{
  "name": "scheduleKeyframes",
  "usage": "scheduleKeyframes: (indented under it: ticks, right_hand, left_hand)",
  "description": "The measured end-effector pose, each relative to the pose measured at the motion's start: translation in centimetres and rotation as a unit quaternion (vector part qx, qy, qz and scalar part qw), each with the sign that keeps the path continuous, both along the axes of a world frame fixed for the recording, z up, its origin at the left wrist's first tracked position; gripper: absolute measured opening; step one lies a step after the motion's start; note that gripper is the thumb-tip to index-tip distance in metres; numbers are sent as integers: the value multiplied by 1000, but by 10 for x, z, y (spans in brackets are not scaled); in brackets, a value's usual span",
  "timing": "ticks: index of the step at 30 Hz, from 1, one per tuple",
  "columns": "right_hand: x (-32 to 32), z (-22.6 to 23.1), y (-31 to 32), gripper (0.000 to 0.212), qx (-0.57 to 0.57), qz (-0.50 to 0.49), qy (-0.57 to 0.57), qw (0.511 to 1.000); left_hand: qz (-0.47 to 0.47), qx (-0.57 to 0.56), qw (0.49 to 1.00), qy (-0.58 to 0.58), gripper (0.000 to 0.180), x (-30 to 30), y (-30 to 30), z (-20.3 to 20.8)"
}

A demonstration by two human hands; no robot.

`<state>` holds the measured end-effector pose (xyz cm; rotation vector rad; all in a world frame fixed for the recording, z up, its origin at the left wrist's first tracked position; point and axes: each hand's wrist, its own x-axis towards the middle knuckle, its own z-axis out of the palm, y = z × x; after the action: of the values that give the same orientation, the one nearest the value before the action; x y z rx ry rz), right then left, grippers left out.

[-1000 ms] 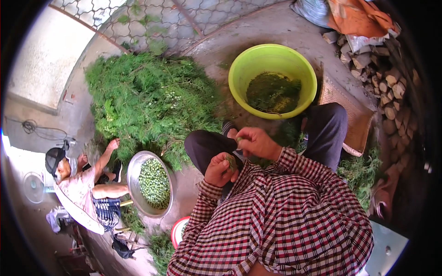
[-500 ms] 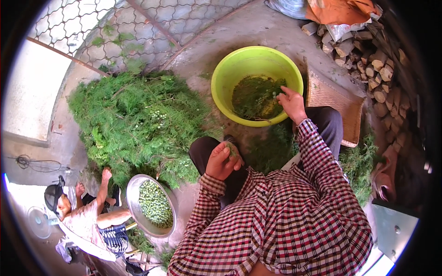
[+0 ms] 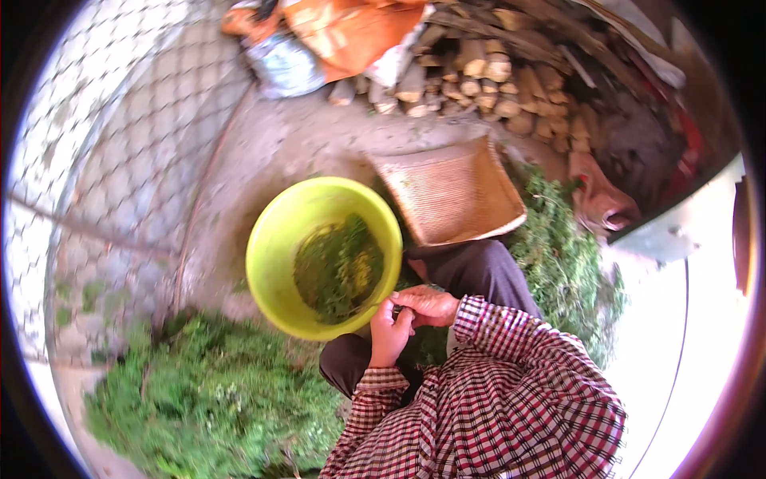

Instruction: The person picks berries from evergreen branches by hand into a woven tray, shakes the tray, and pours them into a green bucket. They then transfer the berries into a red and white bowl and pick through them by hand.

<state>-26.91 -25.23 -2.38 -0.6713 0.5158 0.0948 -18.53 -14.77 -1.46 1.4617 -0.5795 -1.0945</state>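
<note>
At the near right rim of a yellow-green plastic tub (image 3: 267, 267), my two hands meet with their fingertips together. My left hand (image 3: 388, 334) is closed, its thumb and fingers pointing up to the rim. From the right, my right hand (image 3: 431, 305) reaches across with thumb and fingers pinched against the left fingertips. Whatever lies between the fingers is too small and blurred to make out. Dark green sprigs (image 3: 343, 263) with some yellowish bits cover the tub's bottom.
A large heap of green cut branches (image 3: 223, 399) lies at the lower left, beside a wire mesh fence (image 3: 120, 160). Beyond the tub are a woven tray (image 3: 451, 191), stacked firewood (image 3: 495, 88) and an orange sack (image 3: 351, 36). More branches (image 3: 558, 255) lie right of my knee.
My view has swung right; the co-worker and the metal basin of green berries have left it. My right hand has come from the tub to my left, where a green sprig showed before.
</note>
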Motion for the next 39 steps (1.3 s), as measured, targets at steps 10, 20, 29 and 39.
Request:
scheduleKeyframes:
  ticks: [10,20,29,39]
  right_hand:
    - [-35,-8,-9,30,127,-212,30,968]
    - [-130,58,-56,19,92,-365,-210,902]
    - [-307,91,-63,35,-737,-368,492,282]
    - [-184,41,-21,30,-770,-324,150,528]
  left_hand:
    - [-119,-94,869,-470,40,-24,-24,-3]
    - [-194,-279,690,-640,47,-88,-74,82]
    - [-133,-247,770,-573,37,-74,-118,67]
    - [-268,-167,920,-234,20,-161,-209,46]
